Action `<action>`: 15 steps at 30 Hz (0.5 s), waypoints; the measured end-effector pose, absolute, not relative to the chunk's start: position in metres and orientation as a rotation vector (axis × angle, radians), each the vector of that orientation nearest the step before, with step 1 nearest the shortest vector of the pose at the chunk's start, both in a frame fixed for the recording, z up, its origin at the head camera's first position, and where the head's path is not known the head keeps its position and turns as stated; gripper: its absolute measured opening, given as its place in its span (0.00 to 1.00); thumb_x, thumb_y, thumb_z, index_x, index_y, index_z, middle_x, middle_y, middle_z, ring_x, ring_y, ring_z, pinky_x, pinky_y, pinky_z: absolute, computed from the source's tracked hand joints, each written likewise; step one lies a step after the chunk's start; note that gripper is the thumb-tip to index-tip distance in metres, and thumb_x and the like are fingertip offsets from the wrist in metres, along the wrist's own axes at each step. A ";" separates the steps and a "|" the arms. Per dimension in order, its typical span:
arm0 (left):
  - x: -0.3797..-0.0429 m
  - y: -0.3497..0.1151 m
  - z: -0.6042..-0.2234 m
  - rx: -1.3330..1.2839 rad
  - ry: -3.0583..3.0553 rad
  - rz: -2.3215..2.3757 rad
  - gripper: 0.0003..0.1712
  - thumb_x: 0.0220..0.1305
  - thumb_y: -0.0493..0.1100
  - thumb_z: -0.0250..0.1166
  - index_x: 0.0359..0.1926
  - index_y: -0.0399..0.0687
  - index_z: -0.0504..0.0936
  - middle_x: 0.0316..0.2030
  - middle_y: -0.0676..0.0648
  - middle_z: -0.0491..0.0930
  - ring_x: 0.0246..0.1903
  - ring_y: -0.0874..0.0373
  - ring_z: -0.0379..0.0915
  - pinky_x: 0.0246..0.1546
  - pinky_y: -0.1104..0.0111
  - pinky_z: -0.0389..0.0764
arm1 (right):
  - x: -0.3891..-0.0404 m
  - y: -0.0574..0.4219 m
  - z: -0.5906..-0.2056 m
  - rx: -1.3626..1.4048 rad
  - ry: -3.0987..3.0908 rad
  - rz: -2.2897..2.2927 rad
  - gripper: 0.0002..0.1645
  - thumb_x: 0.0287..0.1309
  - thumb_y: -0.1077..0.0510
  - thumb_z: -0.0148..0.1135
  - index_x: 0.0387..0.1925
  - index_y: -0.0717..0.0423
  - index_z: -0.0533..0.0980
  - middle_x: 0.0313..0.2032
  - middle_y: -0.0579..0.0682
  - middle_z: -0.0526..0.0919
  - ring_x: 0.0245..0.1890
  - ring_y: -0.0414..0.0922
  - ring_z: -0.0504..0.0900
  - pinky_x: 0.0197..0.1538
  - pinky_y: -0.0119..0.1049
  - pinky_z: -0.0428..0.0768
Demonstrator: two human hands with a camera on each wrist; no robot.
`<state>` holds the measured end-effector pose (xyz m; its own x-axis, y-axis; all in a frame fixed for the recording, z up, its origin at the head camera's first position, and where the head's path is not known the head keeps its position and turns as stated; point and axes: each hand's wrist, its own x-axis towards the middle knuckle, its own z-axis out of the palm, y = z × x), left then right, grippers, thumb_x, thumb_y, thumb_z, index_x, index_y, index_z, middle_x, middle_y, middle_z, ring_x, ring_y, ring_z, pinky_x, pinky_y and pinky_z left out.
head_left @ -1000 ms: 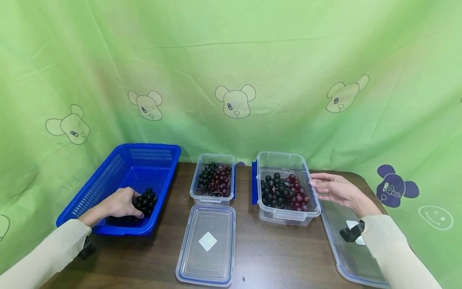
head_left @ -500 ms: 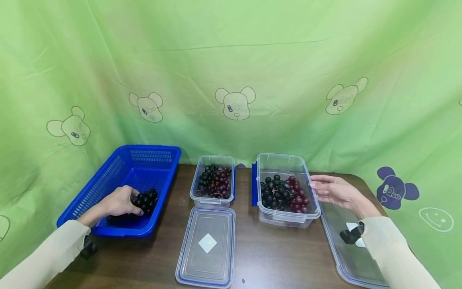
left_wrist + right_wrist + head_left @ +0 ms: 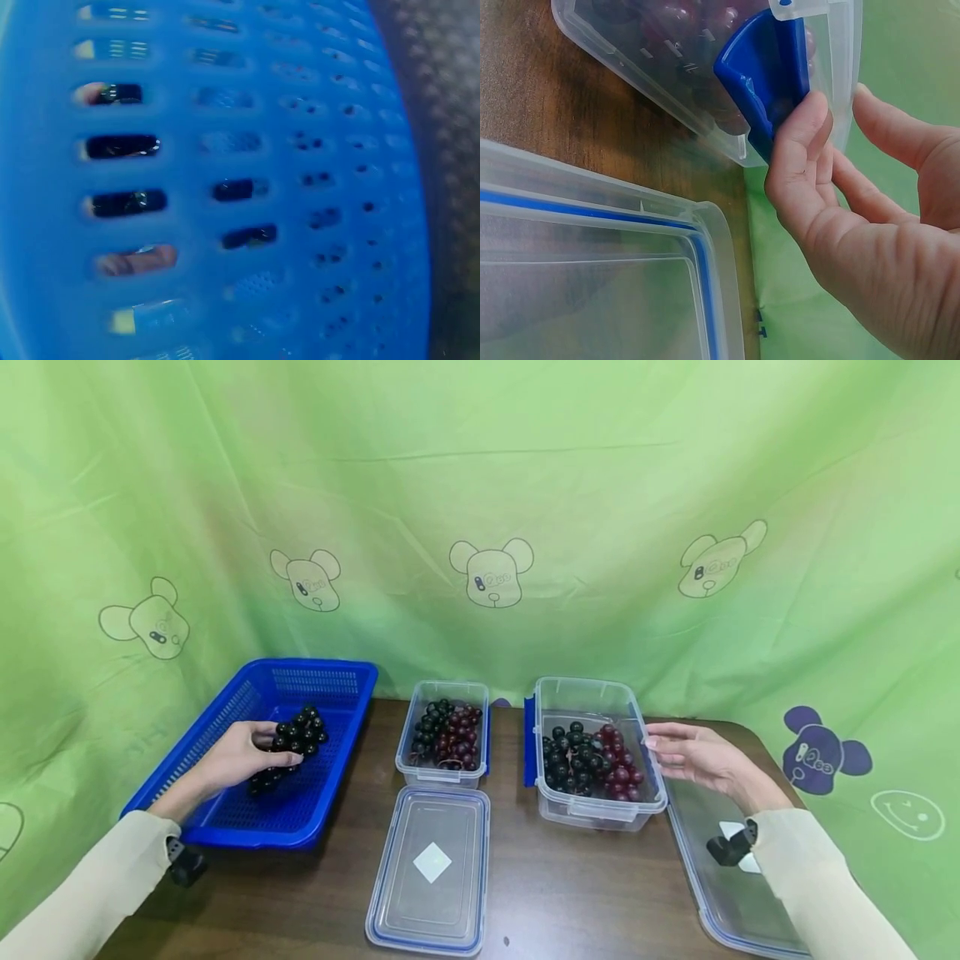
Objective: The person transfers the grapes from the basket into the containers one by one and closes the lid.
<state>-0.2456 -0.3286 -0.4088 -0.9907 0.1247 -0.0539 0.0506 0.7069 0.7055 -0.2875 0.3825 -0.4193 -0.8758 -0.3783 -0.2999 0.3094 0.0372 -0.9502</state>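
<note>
My left hand (image 3: 243, 753) grips a bunch of black grapes (image 3: 303, 732) inside the blue slotted basket (image 3: 352, 664), thumb on the near side. The left wrist view looks through the basket's wall (image 3: 45, 225), where bits of dark grape (image 3: 124, 146) and finger show in the slots. At the larger clear food container (image 3: 600, 814), my right hand (image 3: 697, 756) holds the right side. In the right wrist view its fingers curl against the hanging blue latch (image 3: 769, 71), with the thumb at the rim. Black grapes (image 3: 573, 760) and red grapes (image 3: 618, 768) lie in that container.
Between basket and larger container stands a smaller clear container (image 3: 437, 772) with black and red grapes. Its blue-edged lid (image 3: 427, 910) lies in front. A larger lid (image 3: 712, 893) lies under my right forearm. A green curtain (image 3: 487, 460) hangs behind the brown table (image 3: 570, 893).
My left hand has lifted the bunch of black grapes and moved it away from the basket's near end. My right hand has stayed at the larger container.
</note>
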 end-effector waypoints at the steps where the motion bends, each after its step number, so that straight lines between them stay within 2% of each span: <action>1: -0.246 -0.329 -0.408 0.127 2.819 1.181 0.42 0.62 0.55 0.77 0.67 0.30 0.77 0.56 0.32 0.87 0.56 0.42 0.86 0.50 0.62 0.87 | -0.287 0.382 -0.420 -0.068 1.844 -1.887 0.17 0.77 0.65 0.55 0.51 0.40 0.81 0.39 0.40 0.89 0.39 0.37 0.87 0.48 0.33 0.88; 3: -0.246 -0.330 -0.405 0.082 2.819 1.224 0.47 0.63 0.56 0.76 0.71 0.29 0.71 0.63 0.29 0.80 0.63 0.36 0.79 0.59 0.54 0.85 | -0.287 0.382 -0.420 -0.063 1.849 -1.881 0.16 0.77 0.65 0.56 0.51 0.39 0.81 0.39 0.40 0.89 0.39 0.37 0.87 0.48 0.33 0.88; 7: -0.247 -0.330 -0.399 -0.006 2.763 1.355 0.58 0.66 0.57 0.73 0.79 0.25 0.53 0.77 0.23 0.59 0.75 0.26 0.59 0.72 0.37 0.69 | -0.287 0.381 -0.421 -0.053 1.851 -1.875 0.17 0.77 0.65 0.55 0.51 0.40 0.81 0.39 0.40 0.90 0.39 0.37 0.88 0.48 0.33 0.88; 10: -0.247 -0.327 -0.394 -0.054 2.705 1.468 0.61 0.68 0.56 0.72 0.81 0.28 0.46 0.80 0.25 0.51 0.78 0.26 0.51 0.75 0.35 0.62 | -0.287 0.380 -0.420 -0.049 1.861 -1.869 0.16 0.77 0.65 0.55 0.51 0.40 0.81 0.38 0.40 0.90 0.39 0.36 0.87 0.48 0.33 0.88; 13: -0.247 -0.324 -0.388 -0.051 2.704 1.540 0.60 0.69 0.56 0.71 0.82 0.31 0.45 0.81 0.27 0.50 0.80 0.28 0.49 0.76 0.34 0.60 | -0.287 0.379 -0.419 -0.045 1.878 -1.863 0.15 0.77 0.64 0.56 0.52 0.41 0.80 0.38 0.40 0.89 0.38 0.36 0.87 0.48 0.33 0.88; 15: -0.247 -0.319 -0.384 -0.044 2.733 1.586 0.54 0.69 0.56 0.71 0.81 0.34 0.55 0.78 0.32 0.64 0.76 0.38 0.63 0.75 0.46 0.70 | -0.287 0.379 -0.418 -0.046 1.888 -1.859 0.15 0.77 0.64 0.57 0.52 0.41 0.80 0.38 0.40 0.89 0.38 0.36 0.87 0.48 0.33 0.88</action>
